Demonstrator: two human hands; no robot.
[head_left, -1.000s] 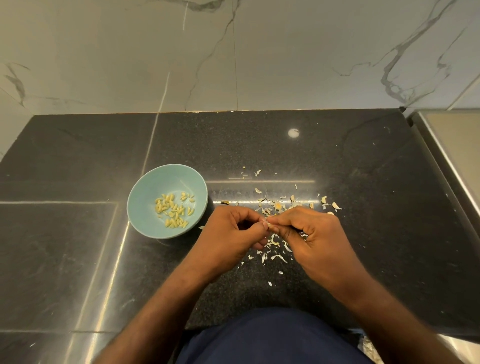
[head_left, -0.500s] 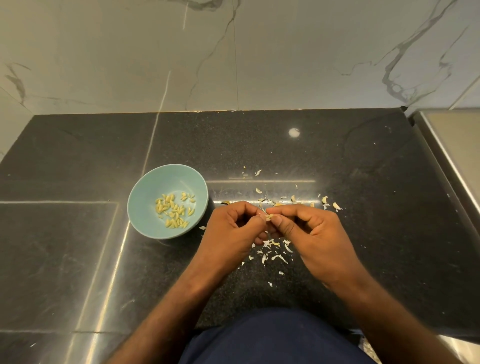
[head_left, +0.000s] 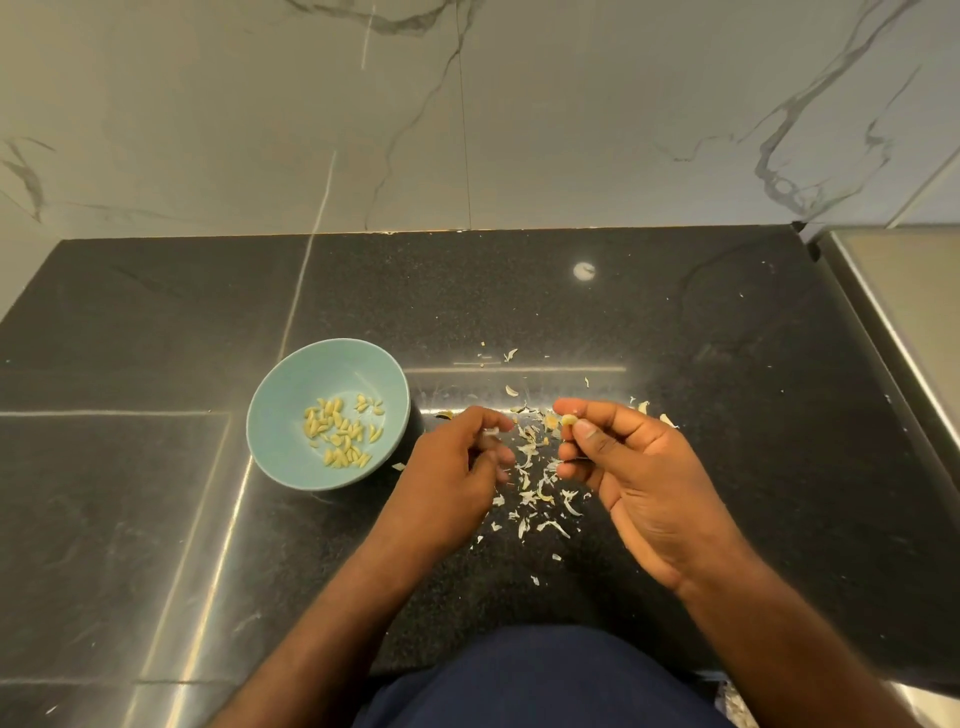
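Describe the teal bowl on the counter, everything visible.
The bowl is small, round and shallow, pale teal with a smooth glazed look, like ceramic. It stands upright on the black counter, left of the scattered husks. A small heap of pale yellow peeled seeds lies inside. The left hand is close to its right rim, apparently not touching.

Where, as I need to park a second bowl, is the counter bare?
Bare: the counter right of the right hand up to the steel edge; the back strip along the wall; the near-left patch below the bowl. Crowded: husk scraps between the left hand, pinching a husk bit, and the right, pinching a seed.
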